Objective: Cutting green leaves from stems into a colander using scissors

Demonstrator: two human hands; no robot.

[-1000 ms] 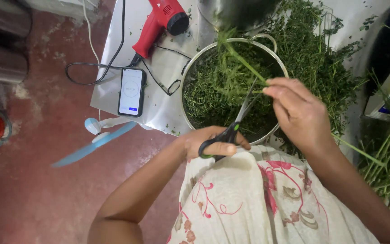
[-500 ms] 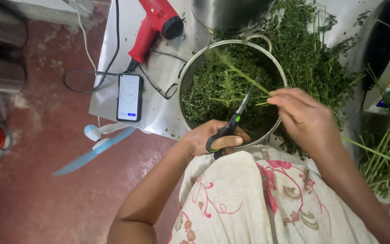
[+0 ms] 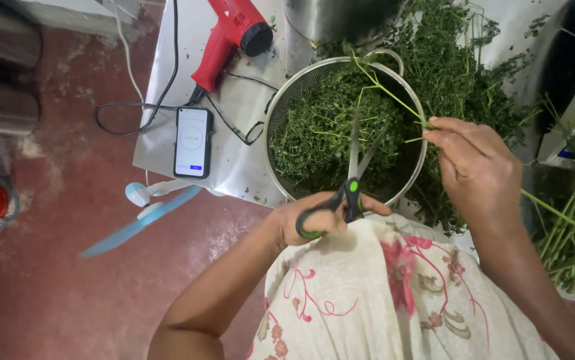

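- The left hand (image 3: 314, 217) was closed around the black-and-green handles of a pair of scissors (image 3: 349, 180), thumb and fingers through the loops, resting just above the floral-print lap (image 3: 381, 300).
- The scissor blades stood parted in a narrow V, pointing toward twelve o'clock over the colander (image 3: 281, 107).
- The right hand (image 3: 477, 167) pinched a thin green herb stem (image 3: 387, 90) between thumb and fingertips at the colander's three o'clock rim; the stem ran up toward eleven o'clock across the bowl, its leafy tip near the far rim.
- The metal mesh colander lay between the two hands, filled with cut green herb leaves (image 3: 327, 133), and sat on the steel worktop (image 3: 241, 160).
- At one o'clock from the colander a loose heap of uncut herb sprigs (image 3: 461, 60) lay on the worktop, touching the colander's rim; more long stems (image 3: 574, 227) lay at four o'clock, beyond the right forearm.
- At nine o'clock from the colander lay a smartphone (image 3: 193, 142), screen lit, with a black cable (image 3: 127, 110) looped beside it.
- At eleven o'clock lay a red heat gun (image 3: 231, 37).
- At eight o'clock, off the worktop edge, a small white hand fan with blue blades (image 3: 142, 207) showed over the red floor (image 3: 47, 287).
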